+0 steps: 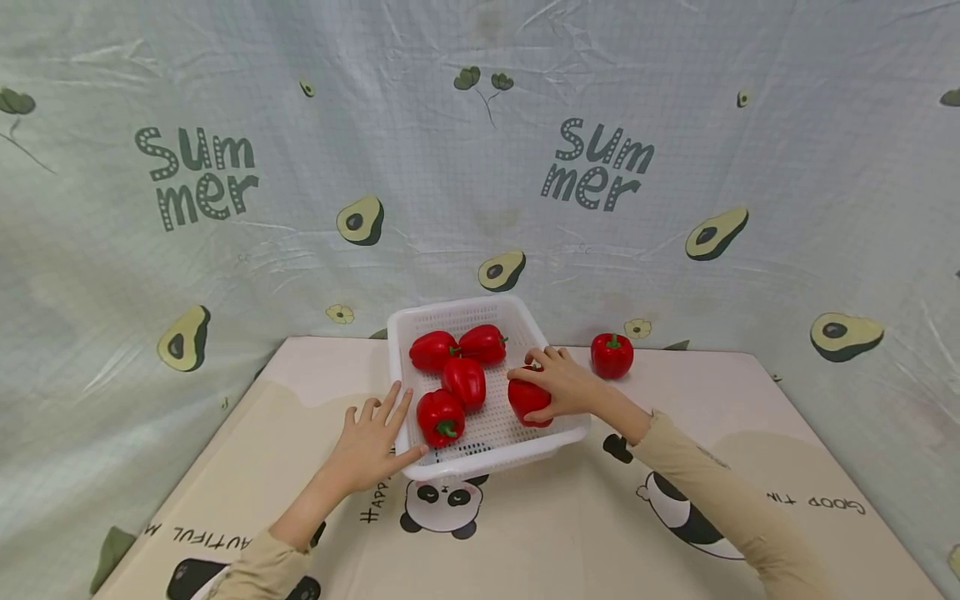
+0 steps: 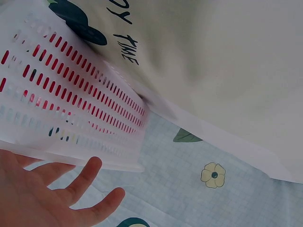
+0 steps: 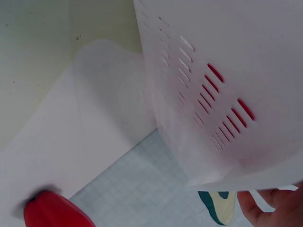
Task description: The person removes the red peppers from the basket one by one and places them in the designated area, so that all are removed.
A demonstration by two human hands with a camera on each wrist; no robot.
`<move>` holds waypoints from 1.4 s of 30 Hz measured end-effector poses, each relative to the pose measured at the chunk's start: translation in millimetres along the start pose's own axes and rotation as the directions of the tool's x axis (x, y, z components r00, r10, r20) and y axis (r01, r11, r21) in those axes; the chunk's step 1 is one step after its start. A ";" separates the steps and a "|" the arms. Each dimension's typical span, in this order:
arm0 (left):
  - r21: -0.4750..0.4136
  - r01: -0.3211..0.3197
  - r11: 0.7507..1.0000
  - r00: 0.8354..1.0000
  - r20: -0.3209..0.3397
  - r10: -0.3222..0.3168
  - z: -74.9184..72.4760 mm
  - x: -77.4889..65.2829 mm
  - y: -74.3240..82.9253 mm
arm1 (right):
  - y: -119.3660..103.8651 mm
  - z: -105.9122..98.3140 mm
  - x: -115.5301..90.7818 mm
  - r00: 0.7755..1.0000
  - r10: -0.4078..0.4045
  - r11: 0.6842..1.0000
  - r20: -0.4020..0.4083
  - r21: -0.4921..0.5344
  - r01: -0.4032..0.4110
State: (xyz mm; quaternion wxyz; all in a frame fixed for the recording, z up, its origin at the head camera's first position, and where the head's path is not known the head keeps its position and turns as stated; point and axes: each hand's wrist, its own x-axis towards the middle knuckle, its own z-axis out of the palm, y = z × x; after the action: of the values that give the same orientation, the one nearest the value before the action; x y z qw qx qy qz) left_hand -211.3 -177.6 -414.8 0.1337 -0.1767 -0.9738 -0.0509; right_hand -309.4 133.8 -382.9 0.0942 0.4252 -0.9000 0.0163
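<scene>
A: Start at the fingers. Right hand (image 1: pixel 561 385)?

B: Bent over a red pepper (image 1: pixel 527 402), thumb on the near side, fingertips on the far side. Reads as a grip.

A: Which way does that pepper lie from the palm?

B: To the left, between thumb and fingers. Long axis runs roughly away from the person, a scrap of green stem at the far end. Lifted or seated on the basket floor: cannot tell.

A: Position?

B: Inside the white basket (image 1: pixel 487 461), right-hand part, near the wall.

A: Left hand (image 1: pixel 367 443)?

B: Fingers spread at the left rim, thumb by the near left corner. Whether it presses the rim is unclear. Well apart from the gripped pepper; the right hand is clearly the nearer one.

A: Farther out?

B: Four more peppers (image 1: pixel 464 383) grouped left, bare basket floor between. One lone pepper (image 1: pixel 612 357) outside on the table (image 1: pixel 540 529), right of the basket, stem up. The right wall separates it from the gripped one.
</scene>
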 end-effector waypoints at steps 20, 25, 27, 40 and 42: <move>-0.006 0.008 1.000 1.000 0.002 -0.008 1.0 -0.1 -0.5 | -3.7 -25.6 -17.4 0.997 0.014 0.999 -0.076 -0.048 -0.017; -0.007 0.009 1.000 1.000 0.001 -0.009 1.1 0.3 -0.7 | -4.3 -34.4 -22.3 0.994 -0.001 0.997 -0.105 -0.075 -0.006; -0.003 0.005 1.000 1.000 -0.002 -0.005 1.0 0.7 -0.5 | -4.3 -37.7 -25.1 0.992 -0.011 0.997 -0.124 -0.079 0.001; 0.002 -0.003 1.000 1.000 -0.003 0.003 0.1 0.7 0.0 | 0.2 -49.6 -39.8 0.976 -0.022 0.997 -0.216 -0.075 0.006; 0.002 0.000 1.000 1.000 0.002 0.000 -0.3 0.4 0.1 | 1.9 -49.7 -41.5 0.974 -0.020 0.997 -0.225 -0.081 0.002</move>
State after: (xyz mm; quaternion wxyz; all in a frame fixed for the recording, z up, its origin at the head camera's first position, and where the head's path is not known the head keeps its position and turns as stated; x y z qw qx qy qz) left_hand -211.6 -177.4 -414.4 0.1329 -0.1764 -0.9740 -0.0498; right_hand -277.4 172.1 -341.6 0.2129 0.4214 -0.8811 0.0280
